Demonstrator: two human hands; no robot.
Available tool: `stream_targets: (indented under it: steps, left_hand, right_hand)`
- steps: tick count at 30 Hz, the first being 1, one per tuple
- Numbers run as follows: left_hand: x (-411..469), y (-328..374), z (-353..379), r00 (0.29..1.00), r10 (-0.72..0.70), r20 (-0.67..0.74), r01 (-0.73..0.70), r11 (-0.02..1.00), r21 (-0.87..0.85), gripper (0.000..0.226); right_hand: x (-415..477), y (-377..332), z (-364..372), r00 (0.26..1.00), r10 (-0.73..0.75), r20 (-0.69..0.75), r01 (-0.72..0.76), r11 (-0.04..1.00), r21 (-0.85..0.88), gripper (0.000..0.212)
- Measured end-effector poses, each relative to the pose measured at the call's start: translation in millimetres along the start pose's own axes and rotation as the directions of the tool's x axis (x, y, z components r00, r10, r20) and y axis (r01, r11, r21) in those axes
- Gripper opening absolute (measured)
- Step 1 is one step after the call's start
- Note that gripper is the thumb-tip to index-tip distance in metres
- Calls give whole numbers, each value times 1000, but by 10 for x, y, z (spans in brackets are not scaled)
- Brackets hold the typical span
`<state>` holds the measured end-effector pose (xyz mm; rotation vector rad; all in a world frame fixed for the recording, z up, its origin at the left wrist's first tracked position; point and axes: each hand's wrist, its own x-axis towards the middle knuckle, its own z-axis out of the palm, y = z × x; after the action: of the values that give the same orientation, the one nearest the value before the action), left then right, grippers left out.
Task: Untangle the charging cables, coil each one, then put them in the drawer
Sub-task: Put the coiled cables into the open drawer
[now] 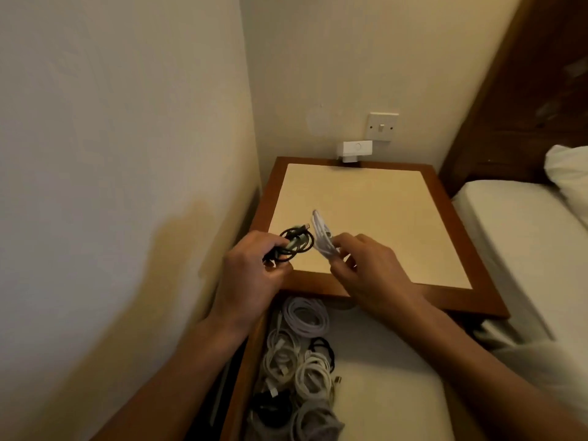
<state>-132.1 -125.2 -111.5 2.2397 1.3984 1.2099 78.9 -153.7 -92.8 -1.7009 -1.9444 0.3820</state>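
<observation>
Coils of charging cable are held, one in each hand, above the front edge of the surface [366, 218], a cream top framed in brown wood. The black cable [294, 246] is looped with what appears to be a green-grey strand, though motion blur leaves this uncertain. It is gripped by the left hand [251, 275], whose fingers [273, 241] are curled round the bundle and clamped on it. The white cable [322, 238] is pinched in the right hand [369, 268]. The fingers [345, 241] of that hand are closed on the lower part of the coil, and the upper loop is left free above them. The two coils are held just beside each other; whether they touch cannot be told. Below the hands the drawer [391, 393] is seen open, with its pale lining exposed on the right side. Along its left side a row of coiled cables [305, 367] is laid, white, grey and black, packed against one another. At the back of the surface a small white box [354, 150] is fixed against the wall, just below a wall switch [382, 126]. A bed [509, 237] with a white pillow [569, 176] is placed to the right of the surface.
</observation>
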Motion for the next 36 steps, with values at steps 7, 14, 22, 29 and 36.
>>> stream_targets:
  steps: [7, 14, 22, 29, 36]
  left_hand:
    - [-888, 80, 60, 994, -31, 101, 19, 993, 116, 32]
    - [-1401, -70, 279, 887, -193, 420, 61, 950, 307, 23]
    - [-1485, -33, 234, 855, -171, 489, -35, 923, 384, 31]
    - [-1337, 52, -110, 943, -164, 290, 87, 962, 260, 24]
    - [-1184, 80, -154, 974, -225, 17, 220, 961, 167, 26]
  right_hand:
    - [-800, -72, 257, 992, 53, 113, -56, 998, 22, 22]
    - [-1115, 105, 726, 966, 166, 199, -167, 986, -14, 22]
    - [-1186, 132, 925, 927, 151, 344, -148, 988, -37, 23]
    - [-1122, 245, 721, 878, 234, 419, -398, 843, 363, 18]
    - [-1111, 352, 781, 797, 173, 578, -465, 786, 407, 14]
